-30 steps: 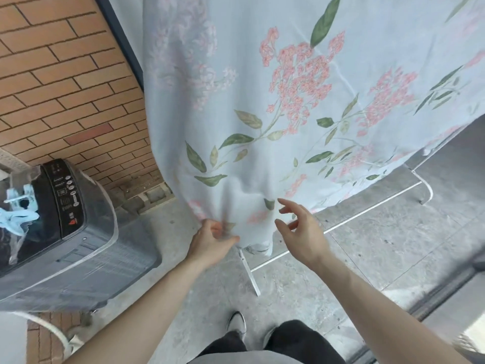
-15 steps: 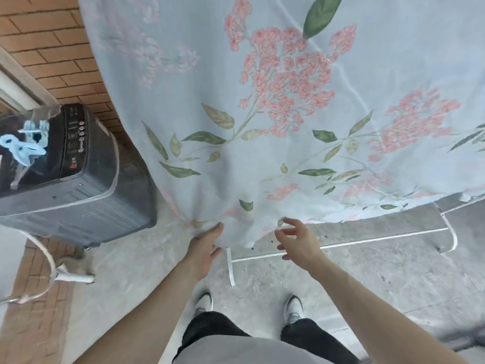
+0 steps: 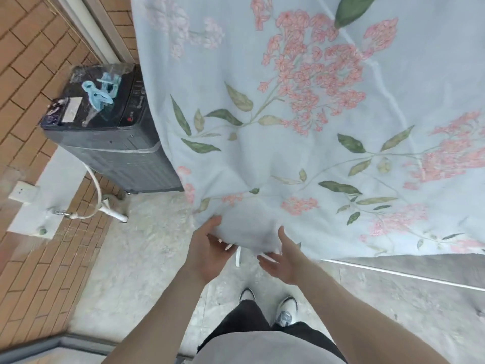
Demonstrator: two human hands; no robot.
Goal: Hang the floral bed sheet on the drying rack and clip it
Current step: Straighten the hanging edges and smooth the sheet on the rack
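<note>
1. So we're looking down at the floral bed sheet (image 3: 301, 132), pale blue with pink blossoms and green leaves. It hangs in front of us and fills most of the upper right of the view. Whatever it's draped over is out of frame at the top, so we can't tell how it sits up there.

2. Our left hand (image 3: 207, 248) is at the sheet's lower corner, thumb on the front of the cloth and fingers curled in behind the hem. Looks like a loose hold on the fabric, not a tight pinch.

3. Our right hand (image 3: 284, 258) is just beside it, palm up under the same bottom edge, fingers spread and relaxed. The thumb touches the cloth, but it isn't really closed around anything.

4. The only bit of the drying rack (image 3: 393, 274) we can see is a thin white rail running low along the concrete floor (image 3: 147, 245) to the right, plus a short white piece poking out under the hem between our hands.

5. Off to the left there's a dark grey washing machine (image 3: 112, 143) against the brick wall (image 3: 34, 61), partly tucked behind the sheet's edge. A few light blue clips (image 3: 98, 94) are sitting on its lid.

6. Our shoes (image 3: 286, 311) are right below the hands.
</note>
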